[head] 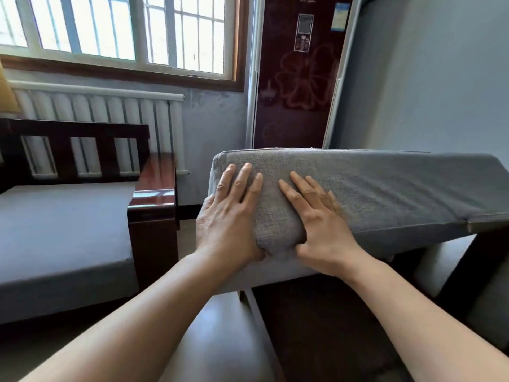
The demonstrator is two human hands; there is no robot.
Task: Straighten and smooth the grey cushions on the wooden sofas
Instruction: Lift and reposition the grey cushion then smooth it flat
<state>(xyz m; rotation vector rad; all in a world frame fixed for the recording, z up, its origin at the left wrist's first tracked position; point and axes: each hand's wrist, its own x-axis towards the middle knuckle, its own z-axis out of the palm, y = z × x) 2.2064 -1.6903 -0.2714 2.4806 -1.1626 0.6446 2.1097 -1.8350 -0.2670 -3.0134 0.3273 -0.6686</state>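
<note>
A: What fills the room?

B: A wooden sofa with a grey seat cushion stands at left under the window; bare floor lies open between it and the second sofa frame.

A: And the task's cushion?

B: A long grey cushion is tilted up on that frame, its near corner overhanging the edge. The left hand and right hand press on that corner, fingers spread flat, thumbs tucked beneath its lower edge.
</note>
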